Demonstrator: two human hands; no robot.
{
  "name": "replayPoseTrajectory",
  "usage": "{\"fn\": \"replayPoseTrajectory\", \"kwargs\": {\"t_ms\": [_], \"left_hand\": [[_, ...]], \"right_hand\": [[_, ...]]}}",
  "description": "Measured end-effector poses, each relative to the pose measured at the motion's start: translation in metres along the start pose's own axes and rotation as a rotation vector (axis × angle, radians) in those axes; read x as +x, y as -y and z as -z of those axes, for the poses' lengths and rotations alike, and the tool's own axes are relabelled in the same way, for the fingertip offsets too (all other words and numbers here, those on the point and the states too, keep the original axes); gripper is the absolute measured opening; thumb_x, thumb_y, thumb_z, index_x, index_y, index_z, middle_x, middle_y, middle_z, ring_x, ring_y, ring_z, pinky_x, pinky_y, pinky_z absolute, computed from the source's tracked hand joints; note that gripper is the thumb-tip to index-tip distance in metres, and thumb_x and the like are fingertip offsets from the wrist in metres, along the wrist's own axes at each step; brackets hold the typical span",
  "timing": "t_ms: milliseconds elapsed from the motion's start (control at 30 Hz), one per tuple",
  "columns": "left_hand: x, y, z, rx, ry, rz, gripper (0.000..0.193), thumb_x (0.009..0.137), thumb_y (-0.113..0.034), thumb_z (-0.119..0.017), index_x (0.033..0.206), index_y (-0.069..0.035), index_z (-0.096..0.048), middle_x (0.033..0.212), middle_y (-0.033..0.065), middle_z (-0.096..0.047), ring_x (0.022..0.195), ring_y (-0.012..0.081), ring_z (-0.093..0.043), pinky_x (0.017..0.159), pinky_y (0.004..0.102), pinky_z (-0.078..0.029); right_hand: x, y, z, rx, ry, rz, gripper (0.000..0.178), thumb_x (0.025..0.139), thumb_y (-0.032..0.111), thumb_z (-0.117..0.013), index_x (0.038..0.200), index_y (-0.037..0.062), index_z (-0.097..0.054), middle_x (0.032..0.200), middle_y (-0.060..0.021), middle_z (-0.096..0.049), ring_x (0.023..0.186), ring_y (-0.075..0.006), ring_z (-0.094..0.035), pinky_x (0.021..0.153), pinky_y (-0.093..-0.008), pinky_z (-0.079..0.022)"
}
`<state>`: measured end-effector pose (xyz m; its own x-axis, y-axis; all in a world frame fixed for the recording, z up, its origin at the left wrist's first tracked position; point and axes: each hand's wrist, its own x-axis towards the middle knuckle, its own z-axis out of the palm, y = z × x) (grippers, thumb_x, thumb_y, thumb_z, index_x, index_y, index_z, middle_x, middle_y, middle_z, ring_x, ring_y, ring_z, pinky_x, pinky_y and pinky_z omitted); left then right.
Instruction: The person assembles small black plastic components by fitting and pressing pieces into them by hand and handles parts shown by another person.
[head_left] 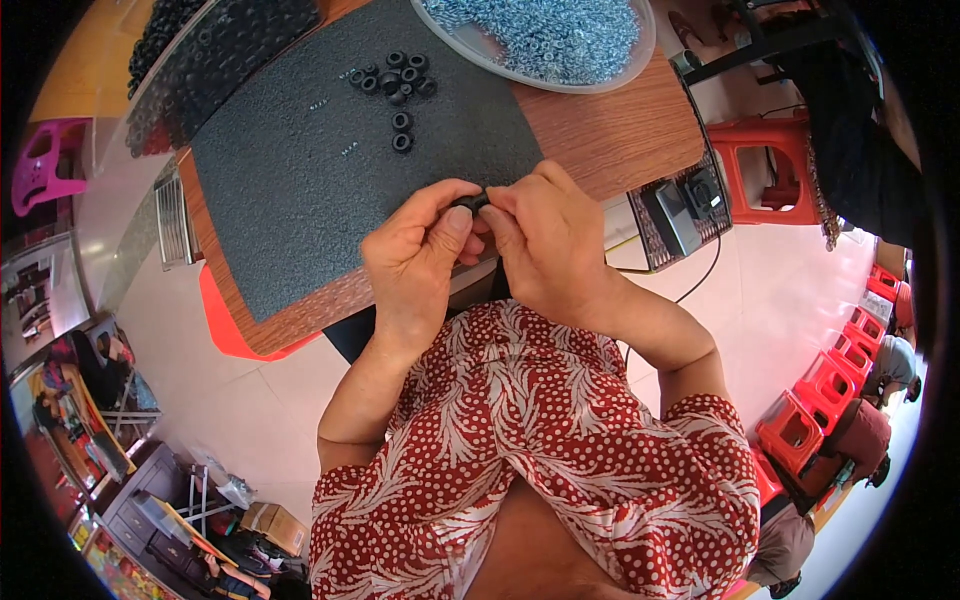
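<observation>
Between my two hands, just past the table's near edge, is a small black ring-shaped part (468, 203). My left hand (418, 245) pinches it between thumb and fingers. From the other side my right hand (545, 235) grips it with thumb and forefinger. Farther off on the dark grey mat (270, 220) lies a loose cluster of black ring-shaped parts (392, 85), some with an open hole. A few tiny metal springs (318, 104) are scattered to the left of that cluster. My fingers hide most of the held part.
A round clear tub (640, 50) of small bluish metal springs stands at the far right of the wooden table (610, 130). At the far left a clear bin (210, 75) holds many black rings. A red stool (765, 170) and a dark-clothed person (860, 150) are to the right.
</observation>
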<state>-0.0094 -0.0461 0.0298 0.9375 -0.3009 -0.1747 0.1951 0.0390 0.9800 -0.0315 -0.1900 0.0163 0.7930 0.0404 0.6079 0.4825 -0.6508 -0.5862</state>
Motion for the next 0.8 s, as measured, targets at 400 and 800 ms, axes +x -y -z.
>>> {"fn": "replayPoseTrajectory", "kwargs": {"t_ms": [400, 800], "left_hand": [[0.0043, 0.0039, 0.0002, -0.065, 0.024, 0.023, 0.016, 0.089, -0.005, -0.056, 0.102, 0.002, -0.061, 0.077, 0.0030, -0.062, 0.064, 0.0057, -0.056, 0.057, 0.0191, -0.048], [0.0045, 0.0044, 0.0008, -0.084, 0.080, 0.099, 0.017, 0.088, -0.013, -0.060, 0.095, 0.002, -0.060, 0.072, 0.0026, -0.062, 0.057, 0.0040, -0.052, 0.050, 0.0165, -0.042]], "right_hand": [[0.0041, 0.0019, -0.0004, -0.117, 0.007, 0.067, 0.021, 0.055, 0.001, -0.062, 0.069, 0.0023, -0.046, 0.062, -0.0095, -0.043, 0.057, -0.0245, -0.043, 0.046, -0.0340, -0.036], [0.0003, 0.0012, 0.0078, 0.029, 0.093, 0.012, 0.023, 0.067, -0.012, -0.061, 0.087, -0.0046, -0.054, 0.070, -0.0110, -0.053, 0.056, -0.0263, -0.047, 0.047, -0.0343, -0.037]]}}
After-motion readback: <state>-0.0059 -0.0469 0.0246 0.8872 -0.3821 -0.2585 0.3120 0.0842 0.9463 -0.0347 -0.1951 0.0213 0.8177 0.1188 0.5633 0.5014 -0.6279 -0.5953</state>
